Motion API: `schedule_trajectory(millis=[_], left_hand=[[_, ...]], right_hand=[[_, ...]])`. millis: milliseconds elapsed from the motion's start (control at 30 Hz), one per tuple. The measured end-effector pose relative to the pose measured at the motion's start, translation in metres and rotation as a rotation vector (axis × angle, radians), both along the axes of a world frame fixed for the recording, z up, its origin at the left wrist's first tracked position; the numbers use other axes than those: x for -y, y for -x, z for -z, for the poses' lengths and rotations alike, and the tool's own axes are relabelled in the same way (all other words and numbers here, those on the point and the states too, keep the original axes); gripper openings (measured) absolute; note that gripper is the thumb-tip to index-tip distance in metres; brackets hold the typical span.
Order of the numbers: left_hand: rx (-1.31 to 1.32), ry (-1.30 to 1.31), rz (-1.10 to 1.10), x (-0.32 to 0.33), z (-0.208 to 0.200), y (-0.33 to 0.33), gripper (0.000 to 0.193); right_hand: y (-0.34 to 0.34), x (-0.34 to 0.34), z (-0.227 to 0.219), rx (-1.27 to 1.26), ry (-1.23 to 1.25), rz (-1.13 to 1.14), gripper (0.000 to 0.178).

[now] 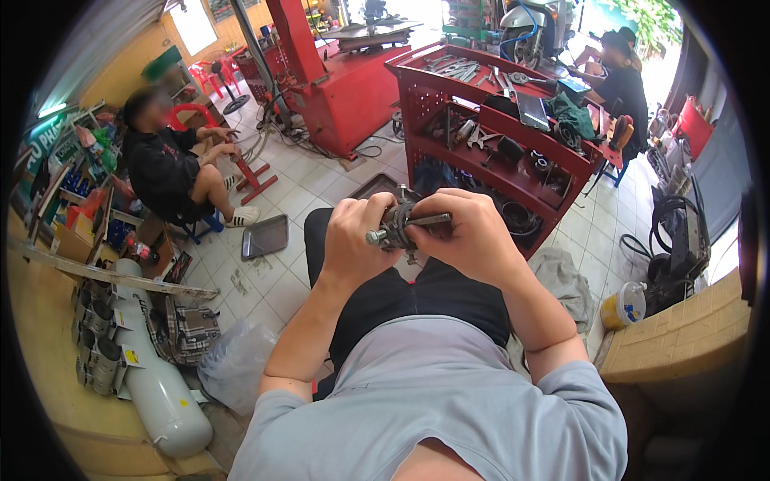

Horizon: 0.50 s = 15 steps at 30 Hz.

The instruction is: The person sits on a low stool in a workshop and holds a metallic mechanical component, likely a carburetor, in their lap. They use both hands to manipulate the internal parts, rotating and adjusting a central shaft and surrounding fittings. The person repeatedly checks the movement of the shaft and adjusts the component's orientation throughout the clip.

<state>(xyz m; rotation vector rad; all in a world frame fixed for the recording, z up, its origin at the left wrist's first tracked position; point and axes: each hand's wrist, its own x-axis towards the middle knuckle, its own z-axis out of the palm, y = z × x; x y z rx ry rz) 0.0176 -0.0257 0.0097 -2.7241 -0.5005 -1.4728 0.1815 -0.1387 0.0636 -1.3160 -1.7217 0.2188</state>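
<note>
Above my lap, both hands are closed around a greyish metal mechanical part with a round body and bolts sticking out of it. Its exact kind I cannot make out. My left hand wraps its fingers round the part's left side, beside a bolt head. From the other side my right hand pinches a slim metal rod that lies across the part. Whether the rod is fixed to the part cannot be seen. Fingers cover much of the part.
Ahead right stands a red tool cart with spanners on top. A metal tray lies on the tiled floor; another sits beyond my hands. A seated person is at left, others at far right. A white cylinder lies near left.
</note>
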Motion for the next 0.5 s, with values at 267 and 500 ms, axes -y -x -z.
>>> schedule_trajectory(millis=[267,500], left_hand=[[-0.035,0.101,0.056,0.0029,-0.0028,0.0003,0.047],[-0.114,0.134,0.107,0.0021,-0.0054,0.0051,0.050]], right_hand=[[-0.0033,0.0006,-0.0003,-0.008,0.009,-0.053,0.019],[-0.0075,0.0012,-0.0015,0.095,-0.046,-0.112,0.018]])
